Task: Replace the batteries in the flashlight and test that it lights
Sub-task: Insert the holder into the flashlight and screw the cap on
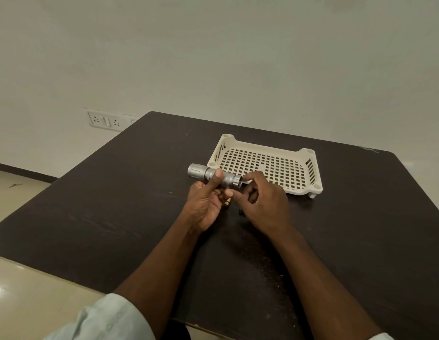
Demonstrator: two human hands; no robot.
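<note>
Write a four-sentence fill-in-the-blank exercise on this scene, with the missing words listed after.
1. The left hand holds the silver ____ by its barrel.
2. The right hand works at the end of the flashlight that points toward the white ____.
3. The tray has a perforated bottom and holds ____.
4. Everything rests on a dark ____.

Missing words: flashlight; tray; nothing; table

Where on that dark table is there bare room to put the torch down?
Bare dark wooden table lies left of the left hand, and behind the cream perforated plastic tray. Between the hands it is crowded with small parts.
</note>
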